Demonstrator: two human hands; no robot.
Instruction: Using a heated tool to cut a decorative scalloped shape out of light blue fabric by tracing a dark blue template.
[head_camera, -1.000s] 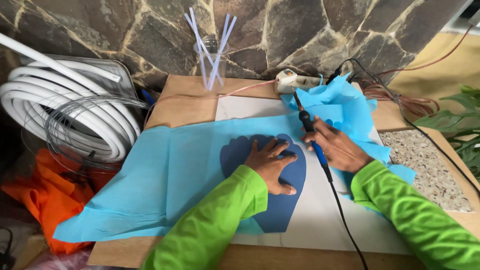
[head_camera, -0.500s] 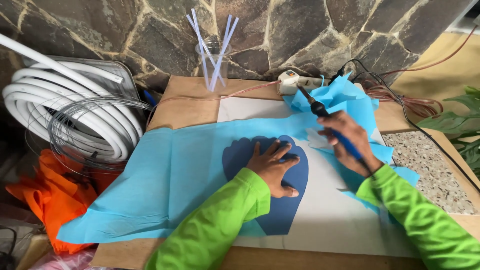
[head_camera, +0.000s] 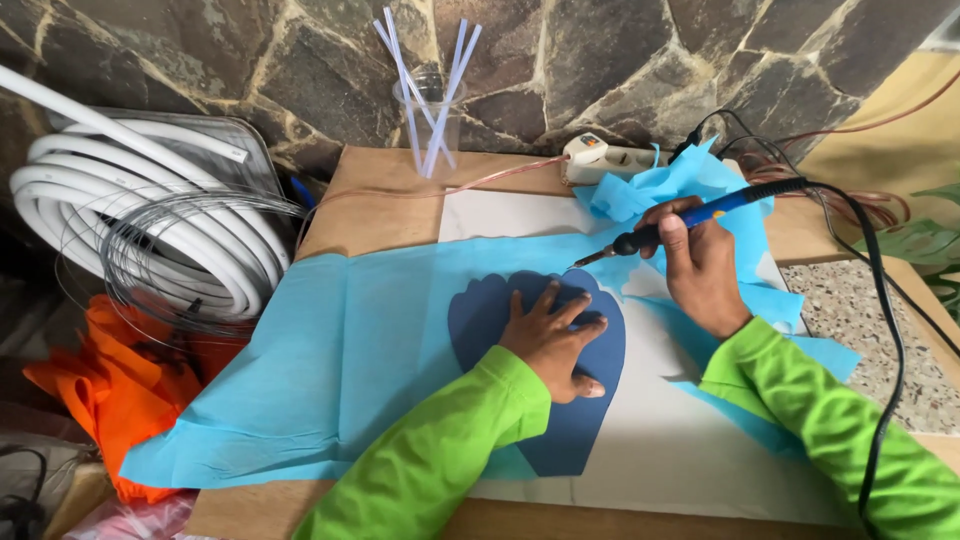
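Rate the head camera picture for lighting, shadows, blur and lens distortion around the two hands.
Head view: soft, even daylight, no glare on the light blue sheet; only a faint shadow beside the left hand pressing the dark blue template; right hand and the soldering-type tool are sharp, no motion blur; wide-angle bowing shows at the wooden board edges and stretches the green sleeves at the bottom.

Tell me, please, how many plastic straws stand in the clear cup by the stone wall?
4 can be told apart, all in the clear cup at the table's far edge: two straws lean left, two straws lean right. They cross inside the cup, so another may be hidden.
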